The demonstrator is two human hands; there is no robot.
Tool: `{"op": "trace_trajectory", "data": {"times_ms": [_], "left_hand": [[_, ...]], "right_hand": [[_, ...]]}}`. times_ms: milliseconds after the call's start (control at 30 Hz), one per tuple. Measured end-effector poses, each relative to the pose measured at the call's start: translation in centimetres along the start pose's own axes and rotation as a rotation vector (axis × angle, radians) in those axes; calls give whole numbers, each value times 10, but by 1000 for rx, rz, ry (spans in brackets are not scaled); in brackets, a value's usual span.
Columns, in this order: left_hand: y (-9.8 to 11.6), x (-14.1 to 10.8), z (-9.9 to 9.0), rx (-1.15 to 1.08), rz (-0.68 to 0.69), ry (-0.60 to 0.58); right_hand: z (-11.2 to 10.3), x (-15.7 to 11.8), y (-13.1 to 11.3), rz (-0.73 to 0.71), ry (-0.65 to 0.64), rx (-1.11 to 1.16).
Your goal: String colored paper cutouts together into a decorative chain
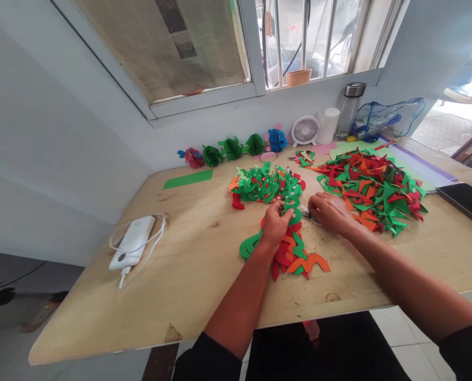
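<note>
1. got a green paper cutout [296, 218] pinched between thumb and fingers of the left hand [276, 225], long axis roughly 12-to-6.
2. gripping a small metal tool [306, 213], maybe scissors, in the curled-up right hand [328, 209], pointing about 10 o'clock.
3. from the right hand, look 9 o'clock for the cutout, just past the tool tip; can't tell if touching.
4. can't read any writing, just a faint mark on the white power bank [133, 241], far off at 9.

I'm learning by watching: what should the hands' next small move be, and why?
Probably bring the small metallic tool in the right hand to the green paper piece: the left hand holds that piece, and the tool sits right beside it. I can't make out the kind of tool.
</note>
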State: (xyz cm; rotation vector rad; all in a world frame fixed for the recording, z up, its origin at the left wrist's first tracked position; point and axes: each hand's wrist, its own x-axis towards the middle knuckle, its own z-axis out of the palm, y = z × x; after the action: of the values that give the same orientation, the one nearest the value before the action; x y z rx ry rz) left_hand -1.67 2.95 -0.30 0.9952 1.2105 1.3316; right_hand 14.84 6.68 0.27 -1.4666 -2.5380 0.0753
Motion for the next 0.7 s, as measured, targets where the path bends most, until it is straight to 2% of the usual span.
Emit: {"op": "trace_trajectory", "data": {"times_ms": [433, 700], "left_hand": [[-16, 5, 0, 268, 79, -132], [-13, 3, 1, 210, 57, -136]], "right_hand": [[-1, -2, -5, 24, -41, -70], [0, -1, -1, 58, 10, 26]]}}
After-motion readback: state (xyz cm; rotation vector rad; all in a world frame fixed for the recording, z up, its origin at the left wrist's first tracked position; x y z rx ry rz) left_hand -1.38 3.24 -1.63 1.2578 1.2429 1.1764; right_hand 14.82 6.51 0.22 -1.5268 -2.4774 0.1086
